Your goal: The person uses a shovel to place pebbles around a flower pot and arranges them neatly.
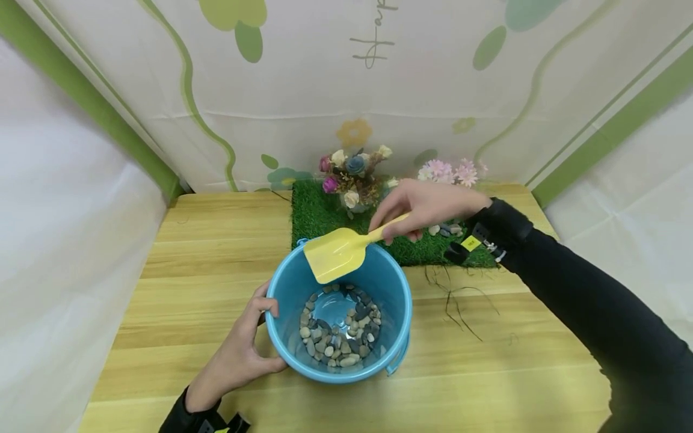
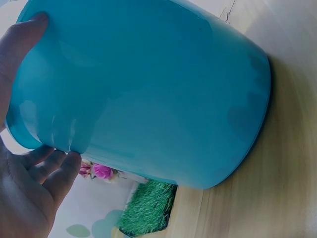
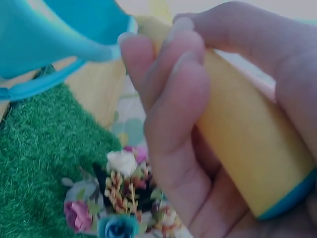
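Observation:
A blue bucket (image 1: 391, 282) stands upright on the wooden table, with grey and tan pebbles (image 1: 338, 347) spread over its bottom. My left hand (image 1: 238, 358) holds the bucket's left side, fingertips over the rim and thumb lower along it. In the left wrist view, the thumb and fingers sit on either side of the bucket wall (image 2: 148, 94) near the rim. Above the far rim, my right hand (image 1: 430, 207) grips a yellow toy shovel by its handle (image 3: 242, 139). The shovel's blade (image 1: 337, 255) points left over the opening and carries no visible stones.
Behind the bucket lies a green turf mat (image 1: 311, 207) bearing a bouquet of artificial flowers (image 1: 354, 171). Pink flowers (image 1: 446, 172) and a few pebbles (image 1: 446, 230) are at its right. Dark thin strands (image 1: 455, 300) lie on the table (image 1: 206, 270). Printed curtains (image 1: 303, 84) enclose the back and sides.

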A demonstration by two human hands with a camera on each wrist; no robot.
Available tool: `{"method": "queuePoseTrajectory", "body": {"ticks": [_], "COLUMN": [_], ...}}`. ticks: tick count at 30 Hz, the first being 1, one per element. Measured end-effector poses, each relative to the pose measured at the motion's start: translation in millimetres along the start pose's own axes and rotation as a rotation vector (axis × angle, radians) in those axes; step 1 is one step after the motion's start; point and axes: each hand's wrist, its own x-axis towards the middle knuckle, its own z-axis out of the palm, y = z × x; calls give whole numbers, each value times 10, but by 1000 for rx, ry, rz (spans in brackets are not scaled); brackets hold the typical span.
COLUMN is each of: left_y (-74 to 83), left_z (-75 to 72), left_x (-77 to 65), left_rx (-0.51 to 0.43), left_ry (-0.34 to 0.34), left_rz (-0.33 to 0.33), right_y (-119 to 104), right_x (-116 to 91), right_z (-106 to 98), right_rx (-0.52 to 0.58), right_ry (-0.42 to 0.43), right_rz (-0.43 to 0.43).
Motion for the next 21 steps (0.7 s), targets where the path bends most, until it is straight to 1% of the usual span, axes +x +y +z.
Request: {"method": "queuePoseTrajectory", "body": {"ticks": [7, 11, 13, 16, 21], "left_y": [-2, -3, -2, -4, -6], "left_z": [-5, -5, -4, -3, 1], "left_x": [-7, -11, -12, -11, -10], "left_rx": [1, -3, -4, -6, -6], "left_ry": [-3, 1, 3, 5, 6], "left_rz": [-3, 4, 7, 8, 15], "right_y": [-119, -187, -229, -287, -348], "right_x": [255, 375, 411, 453, 518], "right_z": [128, 173, 190, 224, 315], "right_rx": [-87, -134, -156, -170, -225], "right_ry": [-105, -140, -145, -155, -202], "right_rz": [-84, -101, -94, -55, 8]}}
